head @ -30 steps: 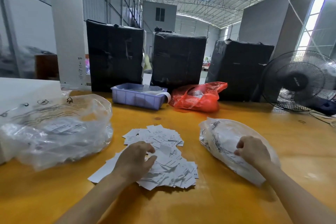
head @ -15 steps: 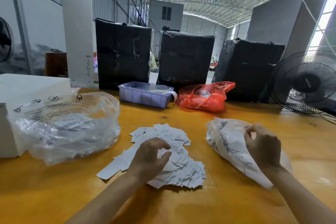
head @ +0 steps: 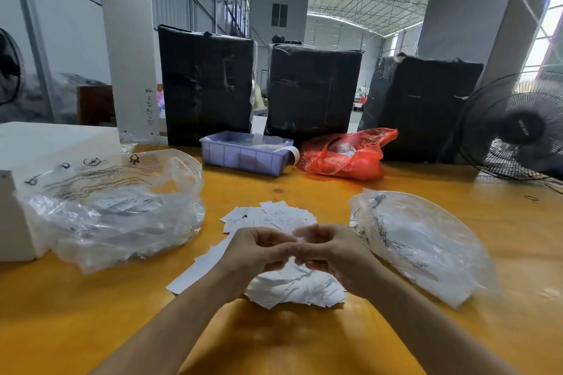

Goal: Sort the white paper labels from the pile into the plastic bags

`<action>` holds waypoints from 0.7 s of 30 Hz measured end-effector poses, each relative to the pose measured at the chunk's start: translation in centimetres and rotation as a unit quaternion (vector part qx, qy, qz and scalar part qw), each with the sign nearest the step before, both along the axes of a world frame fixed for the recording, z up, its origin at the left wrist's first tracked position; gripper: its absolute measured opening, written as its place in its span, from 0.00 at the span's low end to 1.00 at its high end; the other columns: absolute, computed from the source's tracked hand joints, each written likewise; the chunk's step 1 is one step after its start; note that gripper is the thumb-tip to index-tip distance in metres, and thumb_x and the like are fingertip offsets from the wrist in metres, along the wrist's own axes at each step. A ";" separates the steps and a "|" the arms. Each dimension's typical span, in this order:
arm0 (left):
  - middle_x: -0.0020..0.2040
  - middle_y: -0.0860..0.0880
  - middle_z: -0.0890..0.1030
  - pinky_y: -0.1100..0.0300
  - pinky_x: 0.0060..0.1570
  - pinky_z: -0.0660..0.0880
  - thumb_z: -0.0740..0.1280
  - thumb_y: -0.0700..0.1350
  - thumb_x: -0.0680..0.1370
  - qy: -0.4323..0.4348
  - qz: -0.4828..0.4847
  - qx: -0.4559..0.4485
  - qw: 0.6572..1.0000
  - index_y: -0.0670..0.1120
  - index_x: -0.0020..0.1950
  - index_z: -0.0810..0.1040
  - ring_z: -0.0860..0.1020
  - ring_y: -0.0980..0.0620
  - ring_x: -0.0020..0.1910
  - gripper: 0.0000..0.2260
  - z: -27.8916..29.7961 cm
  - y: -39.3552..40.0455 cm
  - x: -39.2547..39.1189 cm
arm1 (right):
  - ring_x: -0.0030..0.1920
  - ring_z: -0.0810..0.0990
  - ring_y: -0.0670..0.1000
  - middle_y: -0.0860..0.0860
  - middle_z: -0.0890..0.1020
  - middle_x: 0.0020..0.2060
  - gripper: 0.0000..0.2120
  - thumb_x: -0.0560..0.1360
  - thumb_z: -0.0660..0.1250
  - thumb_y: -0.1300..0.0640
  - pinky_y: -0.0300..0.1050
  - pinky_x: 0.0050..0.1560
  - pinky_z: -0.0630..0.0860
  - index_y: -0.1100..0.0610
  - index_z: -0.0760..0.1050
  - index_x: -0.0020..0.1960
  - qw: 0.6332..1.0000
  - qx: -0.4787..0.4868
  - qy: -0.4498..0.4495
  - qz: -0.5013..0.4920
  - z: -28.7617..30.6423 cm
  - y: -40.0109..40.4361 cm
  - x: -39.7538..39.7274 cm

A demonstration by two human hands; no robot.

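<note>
While the pile of white paper labels lies between two plastic bags, my left hand and right hand meet above it, fingers curled; blur hides whether they pinch a label.

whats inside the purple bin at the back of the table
The purple bin holds clear plastic film and a white paper strip that curls over its right rim. Its near wall hides whatever lies lower down, so the rest cannot be told.

Bright daylight from the roof and right-hand windows; wide-angle bending at edges, hands motion-blurred.
</note>
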State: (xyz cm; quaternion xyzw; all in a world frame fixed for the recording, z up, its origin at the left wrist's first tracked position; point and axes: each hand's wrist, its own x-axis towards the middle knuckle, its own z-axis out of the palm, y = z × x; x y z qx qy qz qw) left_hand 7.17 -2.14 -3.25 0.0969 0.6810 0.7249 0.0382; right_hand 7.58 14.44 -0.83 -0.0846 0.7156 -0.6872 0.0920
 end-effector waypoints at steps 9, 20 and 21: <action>0.31 0.46 0.82 0.67 0.29 0.74 0.75 0.42 0.66 -0.032 0.046 0.025 0.998 0.40 0.38 0.83 0.77 0.56 0.27 0.06 0.1 -0.4 0.0 | 0.35 0.82 0.49 0.52 0.84 0.36 0.08 0.72 0.70 0.58 0.38 0.37 0.76 0.62 0.81 0.48 1.000 -0.001 -0.014 0.008 -0.3 0.0 -0.1; 0.33 0.47 0.82 0.65 0.31 0.76 0.76 0.42 0.59 -0.119 0.014 0.044 0.992 0.41 0.42 0.83 0.79 0.55 0.29 0.13 0.2 -0.9 -0.1 | 0.33 0.81 0.48 0.53 0.83 0.33 0.03 0.73 0.70 0.62 0.40 0.37 0.75 0.61 0.80 0.44 0.995 -0.072 -0.028 -0.056 -0.3 -0.5 -0.6; 0.34 0.47 0.83 0.65 0.31 0.76 0.75 0.42 0.61 -0.118 0.029 0.055 0.991 0.41 0.42 0.83 0.79 0.55 0.30 0.12 0.2 -0.9 -0.2 | 0.33 0.82 0.49 0.54 0.84 0.34 0.02 0.73 0.69 0.63 0.40 0.37 0.76 0.61 0.80 0.44 0.995 -0.080 -0.032 -0.060 -0.3 -0.4 -0.6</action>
